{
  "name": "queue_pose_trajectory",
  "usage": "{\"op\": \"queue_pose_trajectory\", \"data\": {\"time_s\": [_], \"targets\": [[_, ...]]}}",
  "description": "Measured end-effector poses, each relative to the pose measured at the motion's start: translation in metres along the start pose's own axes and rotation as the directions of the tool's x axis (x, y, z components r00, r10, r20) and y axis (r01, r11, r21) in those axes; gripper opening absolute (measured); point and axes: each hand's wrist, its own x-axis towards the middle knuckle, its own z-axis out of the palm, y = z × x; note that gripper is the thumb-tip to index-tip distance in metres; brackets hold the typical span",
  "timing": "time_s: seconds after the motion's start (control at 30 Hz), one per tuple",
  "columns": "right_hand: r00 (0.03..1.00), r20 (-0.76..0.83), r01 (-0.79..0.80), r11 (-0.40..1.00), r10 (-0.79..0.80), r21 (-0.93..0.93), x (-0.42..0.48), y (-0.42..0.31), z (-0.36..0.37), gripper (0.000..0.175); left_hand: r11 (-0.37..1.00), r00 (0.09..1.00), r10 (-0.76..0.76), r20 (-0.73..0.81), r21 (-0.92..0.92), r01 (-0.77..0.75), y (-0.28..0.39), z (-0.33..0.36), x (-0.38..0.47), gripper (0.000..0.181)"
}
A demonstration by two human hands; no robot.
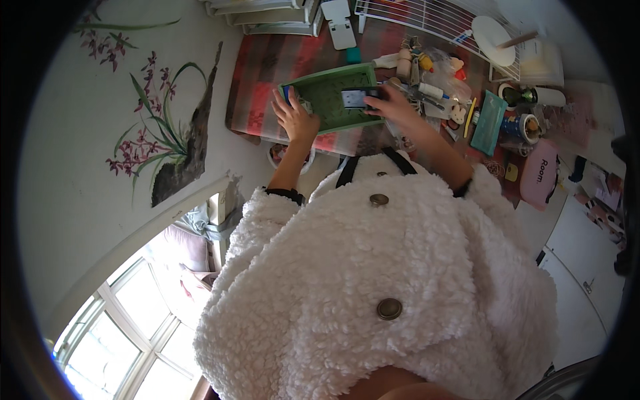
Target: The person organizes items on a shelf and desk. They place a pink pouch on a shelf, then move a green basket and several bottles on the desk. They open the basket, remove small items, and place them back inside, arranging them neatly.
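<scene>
A green rectangular tray [345, 80] lies on a red and grey striped tablecloth in front of me. My left hand [296, 117] is at the tray's left end with its fingers spread. Against its fingers stands a small blue item [287, 93], and a pale greenish item [305, 105] shows beside the thumb. Whether the hand grips either one is hidden. Over the tray's right part, my right hand [393, 104] holds a small dark box-like object [354, 98] with a pale face. The tray's middle shows a few small dark marks or bits.
Bottles, tools and plastic bags crowd the table right of the tray, near a white glue bottle [432, 90]. Farther right are a teal pouch [489, 123] and a pink pouch [539, 175]. A white wire rack [425, 20] stands behind. Below the table edge sits a round bin [307, 162].
</scene>
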Motion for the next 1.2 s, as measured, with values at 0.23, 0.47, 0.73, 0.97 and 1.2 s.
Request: {"op": "queue_pose_trajectory", "data": {"time_s": [0.23,0.47,0.73,0.97,1.2], "targets": [[0.955,-0.284,-0.056,0.992,0.085,0.11,0.107,0.059,0.072,0.038,0.928,0.959,-0.218,0.184,-0.264,0.261,-0.005,-0.011,0.003,0.096],[0.91,-0.414,-0.109,0.971,0.012,-0.212,0.146,0.112,0.086,0.047,0.918,0.961,-0.197,0.196,-0.308,0.251,-0.003,-0.013,-0.012,0.096],[0.91,-0.396,-0.193,0.72,-0.123,-0.667,0.125,0.094,0.085,0.06,0.906,0.972,-0.171,0.163,-0.362,0.221,-0.014,-0.002,-0.014,0.099],[0.846,-0.197,0.336,0.784,-0.494,-0.523,-0.001,0.04,0.041,0.035,0.737,0.939,-0.173,0.296,-0.593,0.323,-0.047,0.006,-0.022,0.098],[0.634,-0.363,0.04,0.498,-0.682,-0.866,-0.022,0.046,-0.073,0.025,0.675,0.895,-0.315,0.316,-0.589,0.445,-0.052,0.028,-0.022,0.09]]}}
